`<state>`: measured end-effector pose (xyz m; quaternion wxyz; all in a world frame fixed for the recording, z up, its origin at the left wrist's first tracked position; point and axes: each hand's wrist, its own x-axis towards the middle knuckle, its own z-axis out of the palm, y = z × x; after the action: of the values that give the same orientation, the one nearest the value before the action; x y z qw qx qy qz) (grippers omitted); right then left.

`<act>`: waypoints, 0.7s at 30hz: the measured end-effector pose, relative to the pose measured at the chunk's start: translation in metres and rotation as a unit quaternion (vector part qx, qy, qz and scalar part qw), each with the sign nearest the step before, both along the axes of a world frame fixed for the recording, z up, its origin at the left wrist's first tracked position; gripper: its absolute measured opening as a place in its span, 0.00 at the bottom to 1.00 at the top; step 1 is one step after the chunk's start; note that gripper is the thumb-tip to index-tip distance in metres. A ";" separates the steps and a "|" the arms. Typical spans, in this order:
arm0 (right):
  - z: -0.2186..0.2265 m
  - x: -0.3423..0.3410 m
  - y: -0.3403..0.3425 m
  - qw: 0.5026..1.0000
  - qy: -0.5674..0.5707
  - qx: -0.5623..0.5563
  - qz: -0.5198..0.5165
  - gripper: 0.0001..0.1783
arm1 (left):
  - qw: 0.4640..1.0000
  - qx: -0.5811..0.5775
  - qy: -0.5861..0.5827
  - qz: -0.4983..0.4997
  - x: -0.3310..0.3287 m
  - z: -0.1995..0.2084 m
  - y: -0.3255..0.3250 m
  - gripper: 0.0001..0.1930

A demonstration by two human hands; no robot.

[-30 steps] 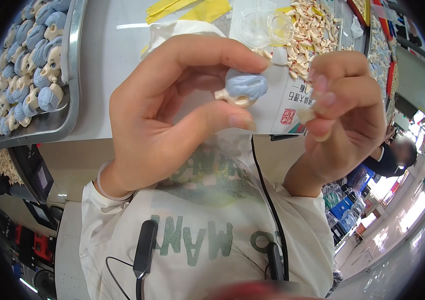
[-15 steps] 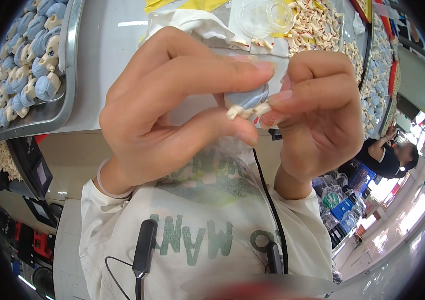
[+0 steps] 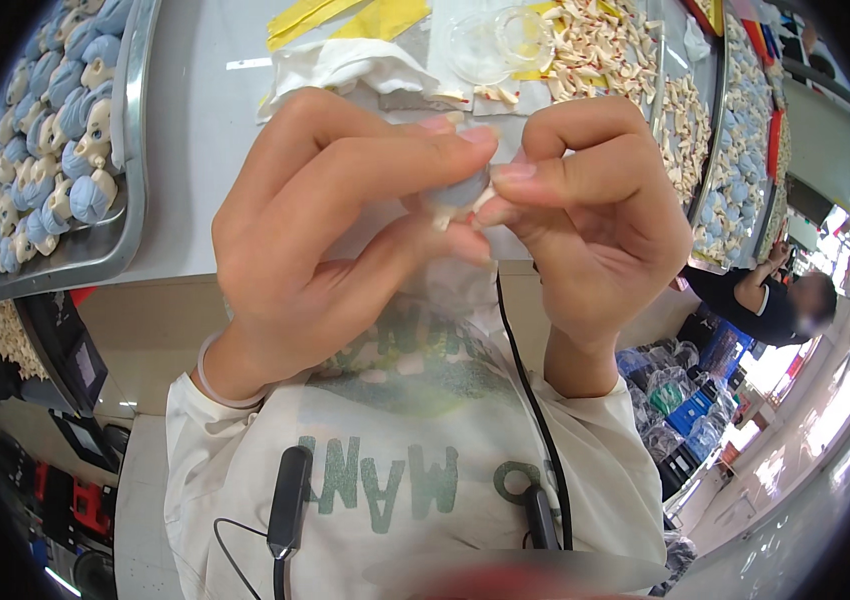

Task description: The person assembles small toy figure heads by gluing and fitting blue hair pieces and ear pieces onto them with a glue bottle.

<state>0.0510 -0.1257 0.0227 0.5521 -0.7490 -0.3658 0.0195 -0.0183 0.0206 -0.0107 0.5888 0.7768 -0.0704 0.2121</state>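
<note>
Between the thumb and fingers of my left hand [image 3: 310, 225] is a small doll head [image 3: 461, 193] with light blue hair, mostly hidden by the fingers and blurred. A cream part of it shows at the lower edge. My right hand [image 3: 605, 215] is closed in a pinch on a small cream-coloured piece [image 3: 483, 203] with a bit of red, held against the doll head. Whether the piece is seated in the head or only touching it, I cannot tell. Both hands are raised in front of my chest, near the table's front edge.
A metal tray [image 3: 135, 215] of blue-haired doll heads stands at the left. Beyond my hands lie a white cloth [image 3: 345, 66], yellow strips [image 3: 385, 18], a clear round container [image 3: 485, 50] and a pile of small cream pieces [image 3: 610, 45]. A person [image 3: 765, 300] is at the far right.
Both hands have shifted left together with the doll head. The right-hand fingers and the small piece now sit closer against the head, and less of the blue hair shows.
</note>
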 end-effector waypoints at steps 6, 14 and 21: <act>0.009 0.054 -0.057 0.985 -0.072 -0.079 -0.137 0.13 | 0.997 -0.061 0.028 -0.024 0.006 0.006 -0.002 0.21; -0.003 0.071 -0.050 0.933 -0.188 -0.293 -0.088 0.11 | 0.992 -0.112 0.052 -0.037 0.008 0.002 -0.002 0.21; 0.003 0.075 -0.045 0.941 -0.143 -0.289 -0.103 0.08 | 0.992 -0.107 0.048 -0.042 0.010 0.003 -0.002 0.20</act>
<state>0.1255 -0.1710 0.0255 0.2526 -0.9048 -0.3405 -0.0402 -0.0083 0.0188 -0.0075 0.6800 0.7146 -0.0518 0.1558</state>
